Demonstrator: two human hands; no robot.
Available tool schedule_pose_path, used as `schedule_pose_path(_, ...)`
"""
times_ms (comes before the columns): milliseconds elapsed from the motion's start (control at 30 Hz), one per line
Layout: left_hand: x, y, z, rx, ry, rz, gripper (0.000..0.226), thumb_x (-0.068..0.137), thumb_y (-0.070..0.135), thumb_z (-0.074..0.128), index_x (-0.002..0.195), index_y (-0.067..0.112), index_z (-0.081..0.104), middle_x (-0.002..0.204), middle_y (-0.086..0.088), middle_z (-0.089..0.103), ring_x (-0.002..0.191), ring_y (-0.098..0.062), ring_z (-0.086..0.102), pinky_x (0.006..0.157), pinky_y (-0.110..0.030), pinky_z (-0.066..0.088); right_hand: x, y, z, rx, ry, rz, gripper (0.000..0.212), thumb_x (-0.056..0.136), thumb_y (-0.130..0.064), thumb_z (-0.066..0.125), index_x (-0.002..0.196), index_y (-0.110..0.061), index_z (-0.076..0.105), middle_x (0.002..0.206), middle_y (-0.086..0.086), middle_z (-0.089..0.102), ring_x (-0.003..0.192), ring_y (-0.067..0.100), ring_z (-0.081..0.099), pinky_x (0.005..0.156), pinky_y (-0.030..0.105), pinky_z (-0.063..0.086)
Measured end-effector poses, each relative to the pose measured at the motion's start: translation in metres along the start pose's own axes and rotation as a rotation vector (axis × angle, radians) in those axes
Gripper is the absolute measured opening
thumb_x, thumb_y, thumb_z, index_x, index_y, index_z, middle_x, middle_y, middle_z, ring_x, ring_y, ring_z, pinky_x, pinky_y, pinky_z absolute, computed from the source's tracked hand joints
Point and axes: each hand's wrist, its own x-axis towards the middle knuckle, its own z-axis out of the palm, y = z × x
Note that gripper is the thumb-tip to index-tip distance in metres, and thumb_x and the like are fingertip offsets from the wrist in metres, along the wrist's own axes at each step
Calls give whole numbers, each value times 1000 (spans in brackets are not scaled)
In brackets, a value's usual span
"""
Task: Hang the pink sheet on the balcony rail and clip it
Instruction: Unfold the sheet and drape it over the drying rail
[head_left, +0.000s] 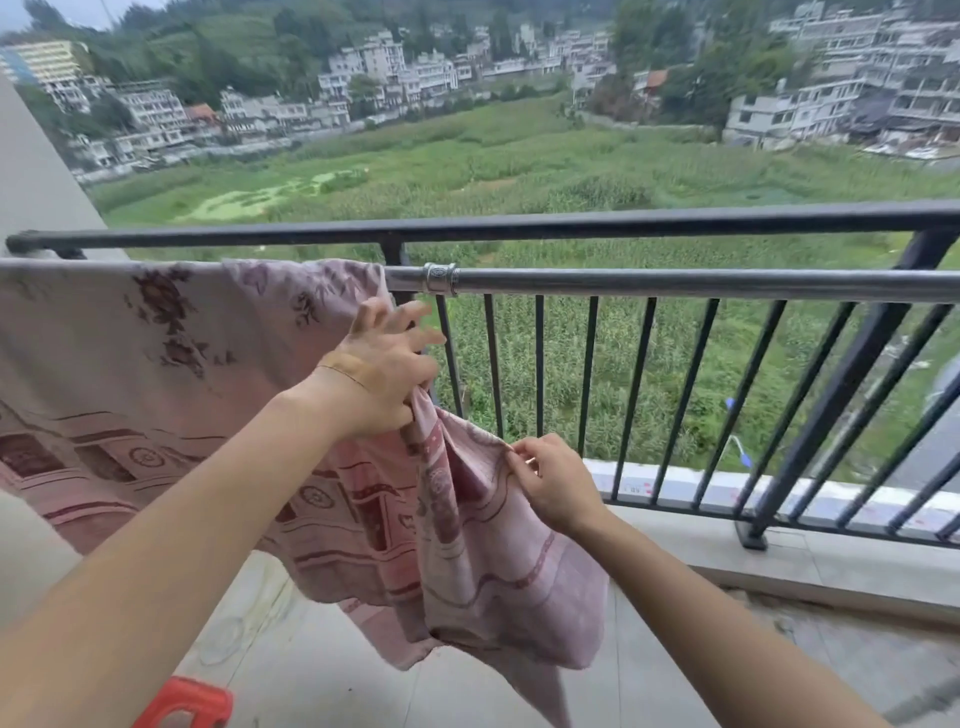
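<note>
Left hand (382, 371) over bunched pink sheet (156, 395)

red stool (184, 702), green field (519, 166), hillside buildings (389, 67)

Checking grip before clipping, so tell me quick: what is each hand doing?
Left hand: closed on a bunched fold of the pink sheet.
Right hand: pinching the sheet's edge.

Both forearms are bare, with no sleeves showing anywhere in the frame. The left hand (382, 376), near the centre of the frame, has a thin bracelet (340, 375) at the wrist. The right hand (553, 486), lower and right of centre, wears nothing.
</note>
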Motion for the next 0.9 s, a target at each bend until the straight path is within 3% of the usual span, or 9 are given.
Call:
schedule_pose_path(100, -2, 2, 2, -18, -26, -23, 13, 71, 11, 53, 78, 21, 51, 79, 9, 60, 87, -16, 60, 121, -48, -7, -11, 2, 16, 184, 37, 137, 40, 98, -28, 52, 137, -17, 51, 135, 3, 51, 121, 16, 52, 107, 39, 41)
schedule_pose_path(167, -5, -2, 7, -51, -55, -56, 11, 74, 12, 51, 83, 17, 48, 69, 6, 59, 79, -21, 61, 123, -40, -1, -17, 5, 20, 302, -168, 174, 62, 94, -24, 57, 151, -14, 33, 147, 0, 39, 137, 16, 38, 116, 38, 32)
schedule_pose_path(233, -7, -7, 8, -105, -32, -92, 14, 75, 14, 54, 83, 17, 43, 60, 7, 51, 75, -23, 61, 122, -37, 13, -24, 9, 24, 291, -375, 123, 54, 88, -29, 63, 140, -28, 48, 128, -7, 54, 116, 10, 52, 103, 35, 43)
schedule_pose_path(300, -8, -10, 3, -129, -37, -108, 21, 72, 11, 53, 86, 19, 40, 56, 8, 46, 64, -19, 51, 119, -37, 22, -34, 15, 30, 209, -444, 27, 11, 87, -27, 65, 95, -34, 66, 85, -9, 62, 75, 5, 53, 75, 33, 47)
schedule_pose_path(400, -10, -5, -9, -72, -232, -90, 51, 73, 17, 58, 121, 29, 44, 80, 11, 59, 81, -14, 52, 116, -37, 22, -45, 21, 42, 111, -458, -43, 14, 87, -28, 60, 85, -14, 61, 76, -3, 66, 72, 11, 60, 71, 34, 49)
schedule_pose_path(567, -9, 6, 8, 177, -885, -39, 114, 46, 91, 63, 143, 37, 39, 134, 2, 50, 124, -26, 41, 108, -49, 23, -62, 11, 49, -160, -598, -209, 19, 81, -35, 54, 92, -20, 52, 87, 0, 68, 81, 26, 62, 70, 37, 51)
schedule_pose_path(633, -9, 7, 28, 118, -964, -75, 110, 50, 95, 54, 140, 33, 45, 135, -2, 47, 122, -27, 40, 102, -44, 28, -73, 8, 59, -263, -679, -296, 18, 80, -24, 60, 96, -22, 53, 92, 5, 66, 83, 30, 59, 68, 36, 48)
schedule_pose_path(767, -12, 13, 68, 160, -621, -10, 66, 82, 73, 52, 135, 34, 46, 131, -4, 44, 119, -26, 39, 96, -42, 36, -92, 2, 77, -383, -577, -489, 26, 87, -21, 51, 111, -21, 41, 97, 15, 51, 82, 38, 57, 60, 42, 41)
schedule_pose_path(900, -17, 21, 83, 268, -845, -26, 55, 80, 62, 64, 123, 28, 57, 127, 0, 46, 119, -24, 36, 95, -45, 27, -101, -20, 80, -408, -550, -631, 30, 89, -17, 56, 117, -13, 47, 101, 19, 47, 78, 40, 56, 56, 46, 41)
